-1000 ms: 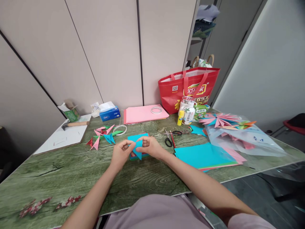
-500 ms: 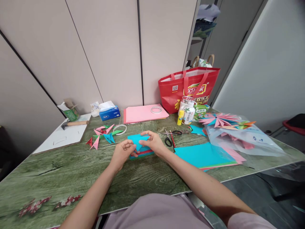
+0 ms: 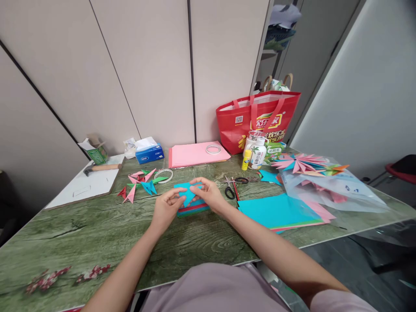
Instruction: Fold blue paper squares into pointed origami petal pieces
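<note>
The left hand (image 3: 165,209) and right hand (image 3: 210,196) pinch folded blue paper (image 3: 189,198) between their fingertips; below the fingers lies a paper stack (image 3: 199,209), and right of them, scissors (image 3: 229,183).

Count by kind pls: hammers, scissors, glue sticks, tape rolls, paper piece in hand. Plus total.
Wooden-handled metal hammer: 1
Black-handled metal scissors: 1
Yellow cylindrical glue stick: 1
White ring-shaped tape rolls: 2
Small blue paper piece, held: 1
Total: 6
</note>
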The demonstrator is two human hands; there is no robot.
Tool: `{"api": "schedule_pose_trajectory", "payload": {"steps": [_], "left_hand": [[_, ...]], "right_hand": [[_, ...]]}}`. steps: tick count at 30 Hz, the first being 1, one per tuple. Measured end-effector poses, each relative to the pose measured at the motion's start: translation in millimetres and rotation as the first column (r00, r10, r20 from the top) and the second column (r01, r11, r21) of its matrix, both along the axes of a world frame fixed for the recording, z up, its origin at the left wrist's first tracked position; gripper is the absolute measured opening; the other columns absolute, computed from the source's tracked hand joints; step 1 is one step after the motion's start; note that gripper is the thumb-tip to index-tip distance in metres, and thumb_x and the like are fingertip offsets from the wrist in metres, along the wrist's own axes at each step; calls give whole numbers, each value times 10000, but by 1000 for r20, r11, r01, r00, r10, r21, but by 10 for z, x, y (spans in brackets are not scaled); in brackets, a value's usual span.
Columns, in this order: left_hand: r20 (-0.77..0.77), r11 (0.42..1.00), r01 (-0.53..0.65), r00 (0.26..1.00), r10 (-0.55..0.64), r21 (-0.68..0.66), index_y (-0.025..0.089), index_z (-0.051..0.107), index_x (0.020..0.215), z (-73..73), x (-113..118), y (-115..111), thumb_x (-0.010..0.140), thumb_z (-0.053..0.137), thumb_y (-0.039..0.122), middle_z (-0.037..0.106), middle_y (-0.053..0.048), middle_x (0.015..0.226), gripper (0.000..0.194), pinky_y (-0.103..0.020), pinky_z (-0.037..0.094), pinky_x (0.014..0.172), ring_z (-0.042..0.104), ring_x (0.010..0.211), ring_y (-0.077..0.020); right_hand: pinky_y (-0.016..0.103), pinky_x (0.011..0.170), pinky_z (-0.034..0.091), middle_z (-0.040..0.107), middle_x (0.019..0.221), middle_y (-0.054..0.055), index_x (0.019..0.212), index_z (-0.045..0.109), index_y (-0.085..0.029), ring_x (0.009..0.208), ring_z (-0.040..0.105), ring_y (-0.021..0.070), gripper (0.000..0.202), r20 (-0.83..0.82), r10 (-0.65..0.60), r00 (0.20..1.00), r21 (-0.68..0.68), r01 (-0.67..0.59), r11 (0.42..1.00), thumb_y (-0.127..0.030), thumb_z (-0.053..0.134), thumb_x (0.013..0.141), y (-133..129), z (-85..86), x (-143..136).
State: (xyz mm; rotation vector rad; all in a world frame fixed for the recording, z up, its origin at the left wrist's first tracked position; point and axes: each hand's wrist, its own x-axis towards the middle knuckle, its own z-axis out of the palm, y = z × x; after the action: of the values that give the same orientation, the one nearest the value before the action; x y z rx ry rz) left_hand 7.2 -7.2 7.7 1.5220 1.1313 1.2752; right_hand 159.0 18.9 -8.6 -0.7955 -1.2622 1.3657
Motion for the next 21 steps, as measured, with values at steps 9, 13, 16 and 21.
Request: {"api": "schedule_pose_trajectory", "payload": {"steps": [9,13,16,21], "left_hand": [[76,994,-41,996,49,-103,131,636,868,-21,-15,13,578,691,279,661,-24,677,330,-259,501,582,629,600,-162],[93,995,-17,995,27,-102,139,632,885,-13,-29,24,549,712,283,675,-34,759,374,-283,509,628,642,622,-168],[91,996,-18,996,26,-85,144,633,874,18,-24,8,558,705,278,677,-25,726,350,-283,517,631,642,602,-163],[38,998,-44,998,46,-48,154,636,855,35,-10,-18,590,681,254,671,-4,655,286,-245,513,612,643,622,-159]], "right_hand": [[219,533,494,585,639,-27,732,573,-158,526,603,102,121,34,18,999,97,-21,995,-249,573,652,-22,54,10],[216,555,489,611,825,7,727,604,-154,553,600,87,124,61,7,998,113,-14,994,-180,525,636,-11,49,23],[210,536,477,593,653,-24,812,598,-163,546,599,99,194,87,9,996,122,-19,992,-152,508,641,-3,51,30],[211,534,472,570,609,-31,827,576,-156,537,598,102,184,78,-11,997,124,1,992,-192,570,647,-1,40,29]]}}
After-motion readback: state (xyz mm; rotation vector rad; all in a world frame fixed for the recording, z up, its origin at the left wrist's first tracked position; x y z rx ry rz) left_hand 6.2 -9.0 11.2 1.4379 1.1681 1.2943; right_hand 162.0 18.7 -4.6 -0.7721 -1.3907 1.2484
